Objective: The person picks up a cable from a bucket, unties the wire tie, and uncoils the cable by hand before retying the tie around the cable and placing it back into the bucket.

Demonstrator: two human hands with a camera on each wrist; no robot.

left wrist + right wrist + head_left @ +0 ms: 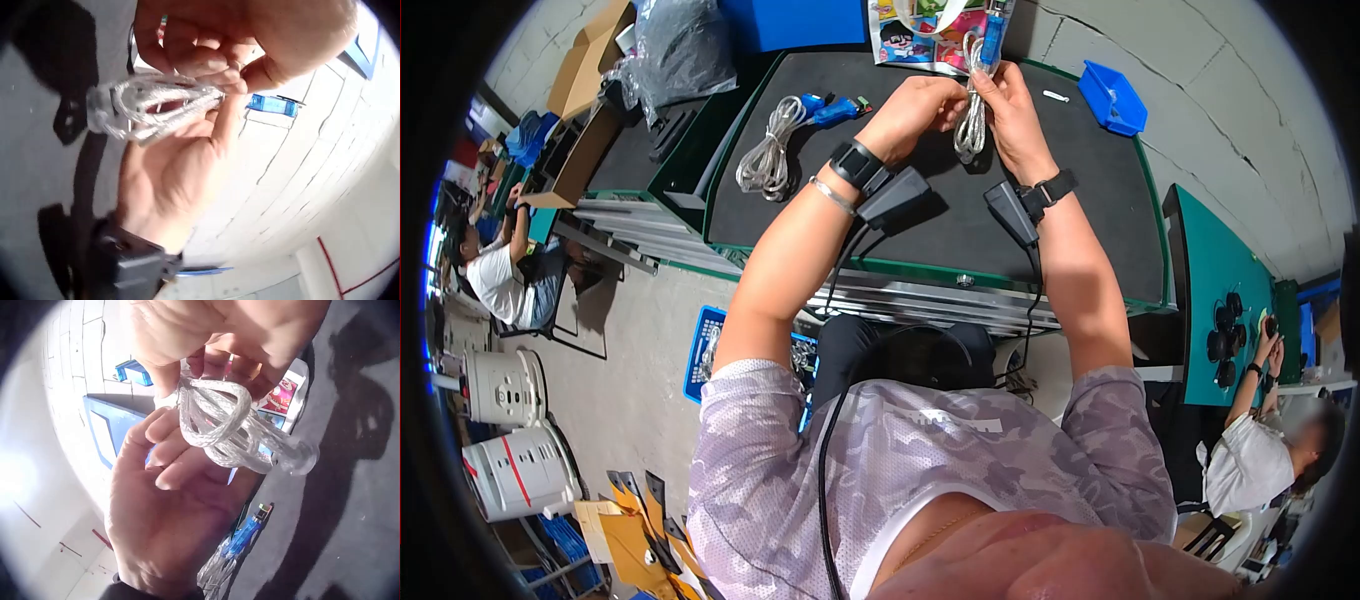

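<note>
A looped bundle of clear, silvery cable (969,135) hangs upright between both hands above the dark table mat, its blue connector (992,38) pointing up past the fingers. The right hand (1017,118) holds the bundle near its upper part. The left hand (912,112) pinches at the bundle's middle from the other side; in the left wrist view the fingertips of both hands meet at the narrow part of the silvery loops (156,109). In the right wrist view the loops (219,419) stick out from between the hands, and some fingers are hidden behind them.
A second coiled cable (768,150) with blue connectors lies on the mat (800,225) at the left. A blue tray (1113,98) sits at the back right, a patterned bag (920,45) at the back. Other people sit at tables on both sides.
</note>
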